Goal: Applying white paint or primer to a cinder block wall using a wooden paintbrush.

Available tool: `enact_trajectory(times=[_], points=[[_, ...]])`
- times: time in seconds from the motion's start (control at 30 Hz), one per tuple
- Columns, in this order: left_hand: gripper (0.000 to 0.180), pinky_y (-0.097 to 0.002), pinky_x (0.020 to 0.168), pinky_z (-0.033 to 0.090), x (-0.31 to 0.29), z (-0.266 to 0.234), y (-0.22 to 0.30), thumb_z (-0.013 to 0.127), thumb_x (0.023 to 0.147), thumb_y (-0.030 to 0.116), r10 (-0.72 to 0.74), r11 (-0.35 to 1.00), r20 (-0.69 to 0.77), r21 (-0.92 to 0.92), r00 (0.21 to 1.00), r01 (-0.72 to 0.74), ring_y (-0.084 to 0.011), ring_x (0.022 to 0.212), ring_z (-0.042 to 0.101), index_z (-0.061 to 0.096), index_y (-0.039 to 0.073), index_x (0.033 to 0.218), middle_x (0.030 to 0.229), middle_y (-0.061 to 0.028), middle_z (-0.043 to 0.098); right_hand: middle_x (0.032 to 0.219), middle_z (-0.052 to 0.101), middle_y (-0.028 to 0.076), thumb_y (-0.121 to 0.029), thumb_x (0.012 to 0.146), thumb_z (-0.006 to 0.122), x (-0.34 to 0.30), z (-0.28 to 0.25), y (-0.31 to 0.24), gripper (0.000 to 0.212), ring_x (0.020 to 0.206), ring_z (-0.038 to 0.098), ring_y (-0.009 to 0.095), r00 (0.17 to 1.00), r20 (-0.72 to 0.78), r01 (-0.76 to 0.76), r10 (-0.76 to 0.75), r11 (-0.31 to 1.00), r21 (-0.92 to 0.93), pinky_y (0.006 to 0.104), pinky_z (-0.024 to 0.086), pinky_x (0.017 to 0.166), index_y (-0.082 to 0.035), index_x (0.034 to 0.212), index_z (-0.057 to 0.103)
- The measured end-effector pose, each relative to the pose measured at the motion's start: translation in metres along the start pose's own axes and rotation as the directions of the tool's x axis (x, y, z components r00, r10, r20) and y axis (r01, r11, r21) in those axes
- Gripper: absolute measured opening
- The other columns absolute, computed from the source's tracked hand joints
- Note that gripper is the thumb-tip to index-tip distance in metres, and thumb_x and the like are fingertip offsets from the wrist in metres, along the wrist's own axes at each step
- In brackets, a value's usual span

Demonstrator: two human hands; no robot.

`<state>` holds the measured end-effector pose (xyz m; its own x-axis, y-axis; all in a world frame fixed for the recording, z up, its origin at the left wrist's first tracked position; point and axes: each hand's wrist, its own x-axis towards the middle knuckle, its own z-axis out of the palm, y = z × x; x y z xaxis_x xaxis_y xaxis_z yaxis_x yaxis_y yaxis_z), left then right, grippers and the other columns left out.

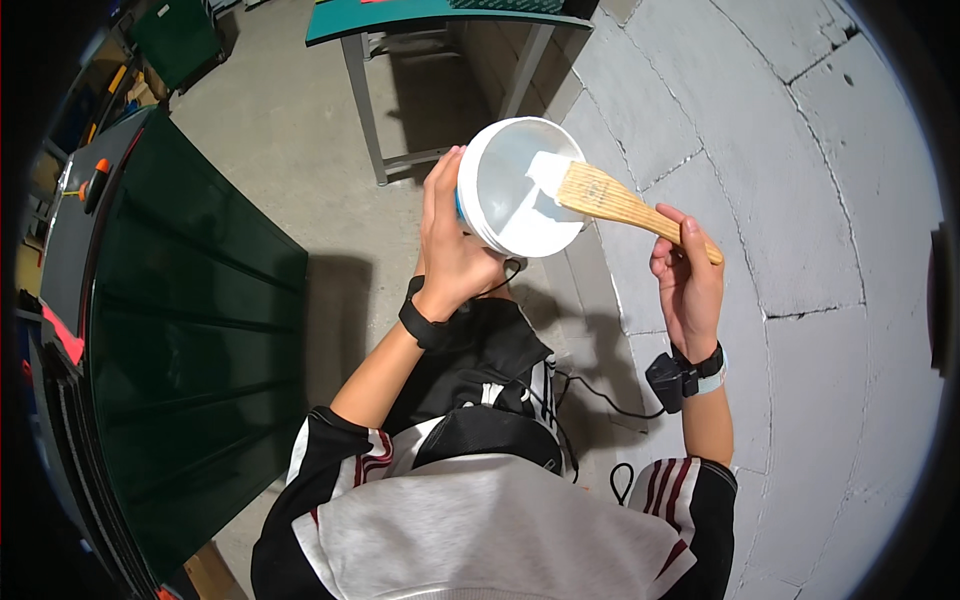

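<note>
My left hand point(450, 232) is wrapped round the side of a white plastic bucket point(490, 175), which is tilted so its mouth faces up toward me. White paint point(535, 230) lies in the lower part of the bucket. A paintbrush point(625, 205) with a flat wooden handle reaches into the mouth from the right, its bristle end coated in white. The far end of that handle is pinched in my right hand point(690, 270), between thumb and fingers. Black straps circle both my wrists, and a small black device sits on the right one.
A painted pale grey block wall point(720, 200) rises close on my right. To the left stands a dark green cabinet point(200, 330) with a screwdriver point(97, 187) on top. Ahead is a green-topped table point(400, 22) on grey legs. A black cable point(610, 405) hangs by my right side.
</note>
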<state>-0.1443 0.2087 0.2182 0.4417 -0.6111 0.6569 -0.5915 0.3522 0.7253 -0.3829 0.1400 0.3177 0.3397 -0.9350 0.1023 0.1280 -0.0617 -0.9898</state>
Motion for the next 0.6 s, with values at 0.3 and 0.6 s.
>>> enact_trajectory(times=[0.3, 0.6], points=[[0.104, -0.0446, 0.103, 0.041, 0.011, 0.018, -0.023, 0.088, 0.053, 0.007, -0.217, 0.970, 0.088, -0.091, 0.972, 0.225, -0.0390, 0.127, 0.043, 0.033, 0.006, 0.142, 0.139, -0.0183, 0.040, 0.071, 0.062, 0.002, -0.026, 0.101, 0.050, 0.020, -0.007, 0.025, 0.037, 0.061, 0.055, 0.009, 0.931, 0.014, -0.332, 0.365, 0.830, 0.448, 0.0223, 0.046, 0.060, 0.004, 0.123, 0.055], [0.093, -0.0455, 0.107, 0.036, 0.025, 0.038, -0.082, 0.080, 0.056, 0.001, -0.212, 0.977, 0.100, -0.014, 0.972, 0.215, -0.0422, 0.128, 0.040, 0.039, 0.006, 0.140, 0.138, -0.0211, 0.041, 0.072, 0.063, 0.005, -0.023, 0.101, 0.047, 0.056, 0.024, 0.036, 0.035, 0.061, 0.059, 0.009, 0.872, -0.109, -0.460, 0.478, 0.874, 0.154, 0.0206, 0.051, 0.062, 0.005, 0.120, 0.058]])
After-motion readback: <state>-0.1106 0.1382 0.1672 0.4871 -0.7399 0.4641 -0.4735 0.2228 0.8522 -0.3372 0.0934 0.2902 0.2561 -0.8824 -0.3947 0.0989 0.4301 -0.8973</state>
